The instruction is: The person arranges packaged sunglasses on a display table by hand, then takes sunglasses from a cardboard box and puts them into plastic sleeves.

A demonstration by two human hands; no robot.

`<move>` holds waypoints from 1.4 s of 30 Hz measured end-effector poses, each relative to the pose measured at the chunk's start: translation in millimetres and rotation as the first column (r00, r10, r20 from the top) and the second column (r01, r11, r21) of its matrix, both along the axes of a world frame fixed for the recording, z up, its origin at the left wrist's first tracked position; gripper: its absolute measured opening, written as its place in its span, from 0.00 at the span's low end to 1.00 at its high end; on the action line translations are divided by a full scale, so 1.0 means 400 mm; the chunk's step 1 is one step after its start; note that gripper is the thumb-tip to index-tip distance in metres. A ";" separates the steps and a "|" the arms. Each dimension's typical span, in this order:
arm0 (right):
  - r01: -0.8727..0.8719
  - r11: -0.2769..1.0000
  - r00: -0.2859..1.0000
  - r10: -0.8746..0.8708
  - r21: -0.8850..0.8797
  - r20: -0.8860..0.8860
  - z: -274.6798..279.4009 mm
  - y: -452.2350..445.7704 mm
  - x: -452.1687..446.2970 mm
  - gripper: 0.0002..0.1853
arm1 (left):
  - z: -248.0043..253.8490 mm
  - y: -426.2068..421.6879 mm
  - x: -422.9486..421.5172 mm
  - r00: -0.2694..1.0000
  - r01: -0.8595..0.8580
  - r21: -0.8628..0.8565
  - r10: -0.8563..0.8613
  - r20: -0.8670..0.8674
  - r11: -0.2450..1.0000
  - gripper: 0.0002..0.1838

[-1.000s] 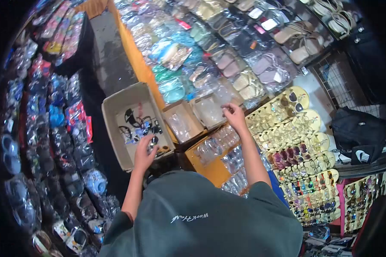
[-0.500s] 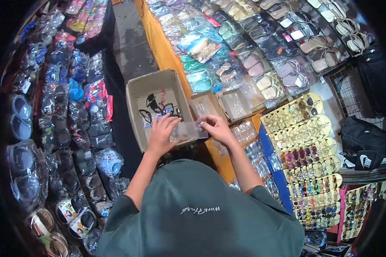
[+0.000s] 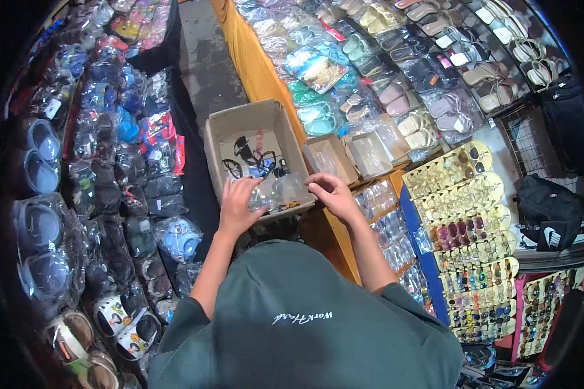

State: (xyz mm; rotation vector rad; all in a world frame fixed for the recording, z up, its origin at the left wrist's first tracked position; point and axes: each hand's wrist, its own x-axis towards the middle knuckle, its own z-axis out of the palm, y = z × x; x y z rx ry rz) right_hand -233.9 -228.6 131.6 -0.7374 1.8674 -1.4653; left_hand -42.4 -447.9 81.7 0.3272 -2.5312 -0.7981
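i see the right hand [image 3: 334, 196] pinching a clear plastic sleeve [image 3: 292, 189], apparently so it spreads above the cardboard box [image 3: 245, 121]; left hand's [image 3: 237, 206] closure: i cannot tell.

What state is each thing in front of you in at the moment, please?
Large cardboard box: open, dark items inside.
Left small box: open, clear plastic inside.
Right small box: open.
Clear plastic piece: between the hands, over the large box's near end.
Left hand: thumb and fingers apart.
Right hand: fingers curled at the plastic's edge; grip unclear.
Large blue clogs: wrapped.
Purple sunglasses: lined up on display.
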 end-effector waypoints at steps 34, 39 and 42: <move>-0.293 0.955 0.956 0.292 0.055 0.030 0.030 -0.265 0.051 0.17 | 0.110 -0.207 0.120 0.994 -0.101 -0.142 0.092 -0.066 0.985 0.41; -0.324 0.943 0.943 0.315 0.079 0.107 -0.047 -0.321 0.005 0.16 | 0.062 -0.250 0.105 0.992 -0.119 -0.090 0.122 0.032 0.989 0.38; -0.237 0.970 0.950 0.242 -0.046 0.198 -0.130 -0.375 -0.035 0.14 | 0.030 -0.281 0.103 0.969 -0.223 -0.079 0.230 0.091 0.972 0.37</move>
